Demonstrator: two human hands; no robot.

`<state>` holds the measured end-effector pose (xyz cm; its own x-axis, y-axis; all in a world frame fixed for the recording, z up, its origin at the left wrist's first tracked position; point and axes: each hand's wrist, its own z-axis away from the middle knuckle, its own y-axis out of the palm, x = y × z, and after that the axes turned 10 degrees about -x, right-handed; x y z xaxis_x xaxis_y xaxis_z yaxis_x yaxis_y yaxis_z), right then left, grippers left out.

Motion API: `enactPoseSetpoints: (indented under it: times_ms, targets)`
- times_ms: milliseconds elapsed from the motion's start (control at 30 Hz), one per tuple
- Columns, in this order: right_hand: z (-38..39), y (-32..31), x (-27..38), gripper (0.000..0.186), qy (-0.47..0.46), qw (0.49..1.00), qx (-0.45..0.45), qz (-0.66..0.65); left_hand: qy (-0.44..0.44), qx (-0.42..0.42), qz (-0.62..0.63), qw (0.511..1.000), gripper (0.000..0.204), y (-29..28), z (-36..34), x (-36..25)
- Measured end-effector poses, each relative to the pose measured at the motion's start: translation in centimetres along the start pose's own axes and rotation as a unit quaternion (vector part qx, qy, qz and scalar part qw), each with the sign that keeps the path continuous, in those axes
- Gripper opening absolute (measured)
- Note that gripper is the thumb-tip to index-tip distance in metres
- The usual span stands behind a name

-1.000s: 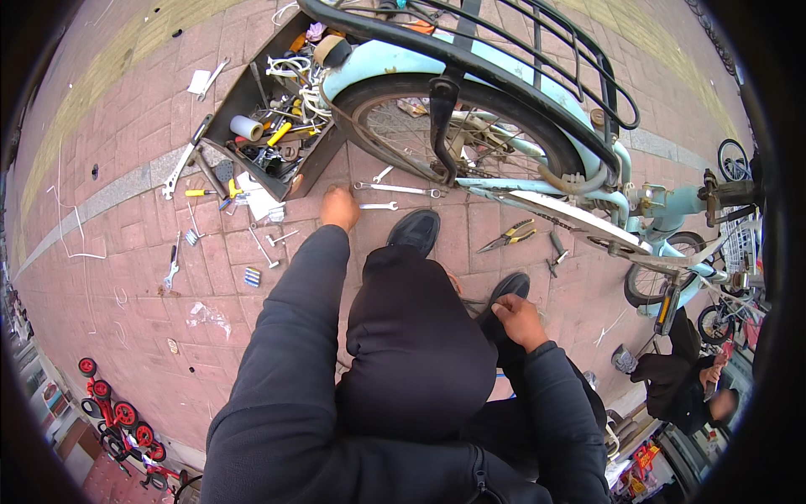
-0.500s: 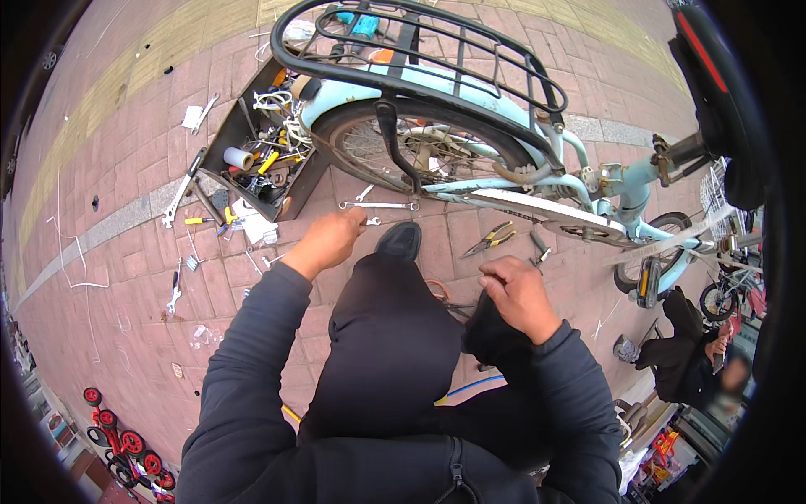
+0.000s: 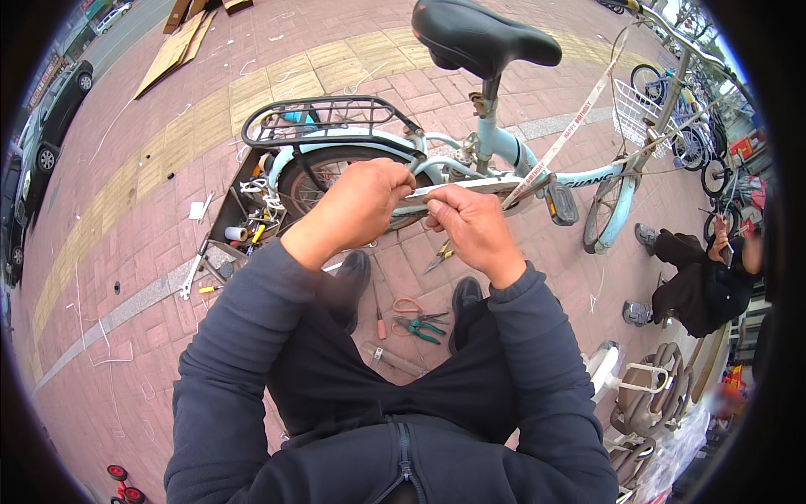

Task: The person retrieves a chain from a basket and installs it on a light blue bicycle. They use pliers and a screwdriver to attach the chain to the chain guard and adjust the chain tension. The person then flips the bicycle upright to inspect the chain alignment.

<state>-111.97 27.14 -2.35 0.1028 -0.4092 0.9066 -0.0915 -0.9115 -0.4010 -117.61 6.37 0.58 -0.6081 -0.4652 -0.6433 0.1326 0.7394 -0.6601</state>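
My left hand [image 3: 361, 203] and my right hand [image 3: 477, 228] are close together in front of the bicycle's white chain guard [image 3: 487, 184]. Both have thumb and fingers pinched, facing each other; whatever lies between the fingertips is hidden or too small to name. Behind them stands the light blue bicycle [image 3: 504, 149], with a black saddle [image 3: 483, 38] and a black rear rack [image 3: 336, 112]. My left hand and wrist cover part of its rear wheel [image 3: 295, 186]. A pedal [image 3: 561, 204] shows to the right of my right hand.
Beside the rear wheel sits a toolbox [image 3: 222, 217] full of tools; a wrench [image 3: 194, 270] lies left of it. Between my shoes are green-handled pliers [image 3: 420, 326] and an orange-handled screwdriver [image 3: 379, 315]. Yellow-handled pliers [image 3: 440, 254] lie under my hands. Another person [image 3: 701, 281] is at the right.
My hands have come together, the left moving right and the right moving left, in front of the bicycle. The view has tilted up, showing the saddle and handlebar; my legs are spread wider.
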Motion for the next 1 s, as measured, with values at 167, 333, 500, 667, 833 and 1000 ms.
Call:
enactPoseSetpoints:
  times_ms: [167,333,500,667,833,1000]
  targets:
    - [0.1,-1.1,-2.9,0.027,0.212,0.922,0.123,-0.3,-0.347,-0.019,0.385,0.855,0.024,5.8,-0.8,-0.2]
    - [-1.4,-0.1,-6.1,0.024,0.258,0.922,0.147,-0.249,-0.482,-0.056,0.579,0.655,0.025,9.4,-0.6,2.1]
    - [-2.3,0.4,-6.1,0.023,0.303,0.929,0.122,-0.173,-0.501,-0.09,0.594,0.623,0.021,10.2,-1.8,3.1]
    - [-2.7,1.3,-4.6,0.024,0.304,0.94,0.107,-0.115,-0.507,-0.172,0.592,0.603,0.02,10.4,-1.9,2.8]
    - [-2.6,1.9,-4.4,0.023,0.301,0.933,0.124,-0.153,-0.485,-0.199,0.623,0.58,0.022,9.4,-1.2,2.6]
    - [-2.0,1.2,-5.1,0.021,0.299,0.894,0.15,-0.299,-0.415,-0.071,0.678,0.602,0.032,7.3,-0.8,3.8]
